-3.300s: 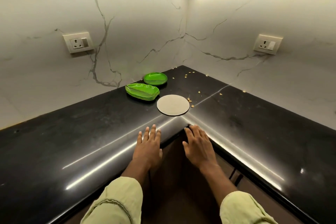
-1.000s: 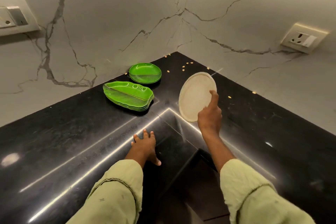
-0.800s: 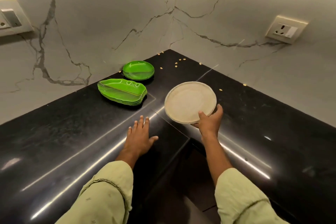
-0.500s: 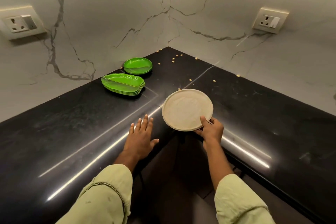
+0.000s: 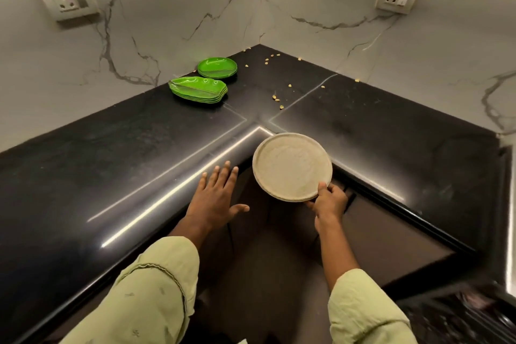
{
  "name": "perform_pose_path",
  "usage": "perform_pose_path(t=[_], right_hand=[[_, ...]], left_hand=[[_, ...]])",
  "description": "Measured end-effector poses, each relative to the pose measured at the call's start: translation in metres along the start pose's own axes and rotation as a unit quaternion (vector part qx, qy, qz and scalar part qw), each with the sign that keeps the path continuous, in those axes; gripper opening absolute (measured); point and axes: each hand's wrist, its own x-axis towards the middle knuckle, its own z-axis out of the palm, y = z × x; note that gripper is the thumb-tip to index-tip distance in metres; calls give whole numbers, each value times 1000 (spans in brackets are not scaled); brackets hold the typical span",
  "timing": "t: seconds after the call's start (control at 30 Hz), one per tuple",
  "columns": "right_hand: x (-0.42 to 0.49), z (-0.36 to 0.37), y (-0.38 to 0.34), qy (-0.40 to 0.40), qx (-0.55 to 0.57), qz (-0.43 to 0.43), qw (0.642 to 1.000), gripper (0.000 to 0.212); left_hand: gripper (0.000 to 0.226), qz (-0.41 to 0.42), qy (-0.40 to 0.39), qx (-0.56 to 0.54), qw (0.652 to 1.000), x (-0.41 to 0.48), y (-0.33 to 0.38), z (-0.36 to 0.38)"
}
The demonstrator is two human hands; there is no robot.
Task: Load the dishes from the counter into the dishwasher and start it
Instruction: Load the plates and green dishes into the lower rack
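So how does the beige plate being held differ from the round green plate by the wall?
The beige plate is matte and plain; the round green plate is glossy with a dividing ridge. The right hand holds the beige plate by its rim; the round green plate lies on the counter. Both are round.

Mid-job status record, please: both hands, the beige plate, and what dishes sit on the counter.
right hand: grips beige plate by its near rim
left hand: empty, fingers straight and spread, at counter edge
beige plate: face up, roughly level, at inner corner
on counter: stack of leaf-shaped green plates; round green plates behind it, by the wall
debris: crumbs scattered toward the back corner
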Motion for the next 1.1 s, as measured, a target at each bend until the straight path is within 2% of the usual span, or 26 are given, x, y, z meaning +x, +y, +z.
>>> perform_pose_path(t=[0.2, 0.43, 0.57, 0.87, 1.1], right_hand=[[-61, -52, 37, 46, -46, -16, 998, 12], [-146, -133, 74, 116, -76, -16, 990, 21], [-189, -189, 88, 148, -72, -5, 986, 17], [-235, -331, 105, 195, -24, 23, 980, 21], [-261, -468, 113, 237, -42, 30, 970, 23]], left_hand=[[101, 38, 12, -36, 999, -64, 4, 7], [98, 93, -38, -57, 993, -151, 23, 39], [98, 124, -57, -50, 989, -189, 47, 46], [95, 202, -56, -37, 977, -253, 158, 58], [88, 231, -84, -23, 969, -306, 273, 88]])
